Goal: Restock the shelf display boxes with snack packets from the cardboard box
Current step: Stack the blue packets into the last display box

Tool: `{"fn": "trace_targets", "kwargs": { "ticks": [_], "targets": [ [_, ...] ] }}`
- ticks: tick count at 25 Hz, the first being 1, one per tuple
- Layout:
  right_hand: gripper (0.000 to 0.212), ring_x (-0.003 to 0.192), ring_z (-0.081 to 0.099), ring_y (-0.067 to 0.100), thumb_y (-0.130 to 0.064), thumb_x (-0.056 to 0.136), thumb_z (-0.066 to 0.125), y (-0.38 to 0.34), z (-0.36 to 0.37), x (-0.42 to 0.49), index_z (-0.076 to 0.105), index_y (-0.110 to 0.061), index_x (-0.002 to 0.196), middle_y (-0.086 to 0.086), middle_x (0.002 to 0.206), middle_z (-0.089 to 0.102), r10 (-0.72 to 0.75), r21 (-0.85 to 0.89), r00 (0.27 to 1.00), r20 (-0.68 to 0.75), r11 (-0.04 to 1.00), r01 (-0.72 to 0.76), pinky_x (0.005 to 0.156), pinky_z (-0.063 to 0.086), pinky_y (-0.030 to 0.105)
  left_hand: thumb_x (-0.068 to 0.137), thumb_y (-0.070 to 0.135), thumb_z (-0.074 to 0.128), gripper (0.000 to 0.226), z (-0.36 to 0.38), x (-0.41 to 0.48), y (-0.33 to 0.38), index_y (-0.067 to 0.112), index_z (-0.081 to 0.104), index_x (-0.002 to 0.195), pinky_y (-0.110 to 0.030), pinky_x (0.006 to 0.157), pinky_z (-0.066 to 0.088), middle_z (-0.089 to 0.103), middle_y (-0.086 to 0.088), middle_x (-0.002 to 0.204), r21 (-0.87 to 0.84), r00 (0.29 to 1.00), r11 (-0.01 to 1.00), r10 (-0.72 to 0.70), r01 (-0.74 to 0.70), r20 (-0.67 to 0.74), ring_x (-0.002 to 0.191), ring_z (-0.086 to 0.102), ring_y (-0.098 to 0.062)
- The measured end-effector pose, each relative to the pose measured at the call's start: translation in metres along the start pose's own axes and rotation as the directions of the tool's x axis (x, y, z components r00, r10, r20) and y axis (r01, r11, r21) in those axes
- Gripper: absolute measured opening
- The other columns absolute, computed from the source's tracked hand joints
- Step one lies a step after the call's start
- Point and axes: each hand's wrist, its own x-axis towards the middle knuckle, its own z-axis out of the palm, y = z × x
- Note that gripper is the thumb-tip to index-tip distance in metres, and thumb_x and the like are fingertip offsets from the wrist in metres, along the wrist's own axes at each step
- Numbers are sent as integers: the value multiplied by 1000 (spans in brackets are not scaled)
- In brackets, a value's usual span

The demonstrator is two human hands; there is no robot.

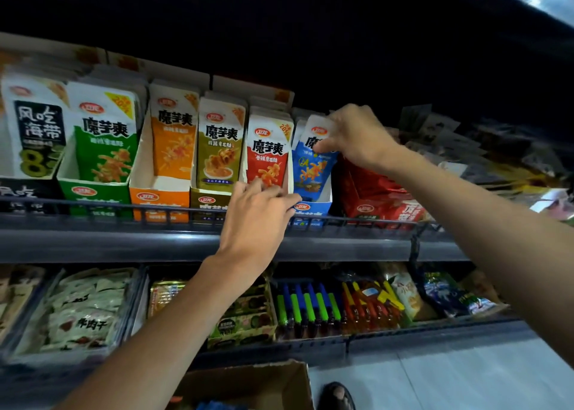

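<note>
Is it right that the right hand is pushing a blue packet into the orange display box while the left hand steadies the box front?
Not quite. In the head view the right hand is pushing the blue packet into the blue display box, not the orange one. The left hand does steady that box's front.

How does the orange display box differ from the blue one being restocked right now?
The orange display box stands untouched, while the blue display box has the left hand at its front and the right hand gripping a blue packet in it. The orange box shows bare white floor in front of its packets; the blue box's front packet leans left. Both sit behind the shelf rail and carry the same red logo.
</note>
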Motion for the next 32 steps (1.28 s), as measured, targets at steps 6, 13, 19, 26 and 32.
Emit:
{"fn": "trace_targets", "kwargs": {
  "ticks": [6,13,19,26,32],
  "targets": [
    [40,107,64,34,-32,82,76,11,36,-3,67,-19,119,13,111,71,-138,-245,987,-83,963,114,86,52,42,95,33,55,29,1,0,0,33,65,123,-36,79,29,71,7,107,-19,1000,1000,-1,2,9,95,52,-22],
    [88,123,47,32,-28,69,87,8,54,-23,40,-14,143,14,134,47,-315,-434,907,-281,884,173,104,39,41,99,35,47,32,0,-1,1,34,59,129,-36,86,28,67,9,116,-23,1000,1000,-12,13,24,104,50,-19],
    [120,140,32,32,-38,65,89,10,67,-15,15,-8,155,16,149,36,-262,-439,947,-185,885,159,119,25,45,96,31,53,29,2,-3,1,29,64,124,-37,85,31,69,6,109,-27,1000,1000,6,-6,13,99,53,-21],
    [114,138,35,30,-37,65,89,5,64,-14,21,-12,153,12,146,39,-228,-485,957,-179,867,116,117,24,43,97,36,51,36,0,-3,0,31,57,132,-37,88,31,66,6,118,5,998,1000,28,-28,52,105,51,-21],
    [75,127,44,30,-24,79,78,-4,50,-58,41,-9,143,15,137,46,-310,-296,841,-444,936,189,108,36,39,91,23,60,34,-15,-11,0,23,62,125,-36,95,35,58,0,120,-100,1000,995,-2,1,-7,112,48,-20]
  ]
}}
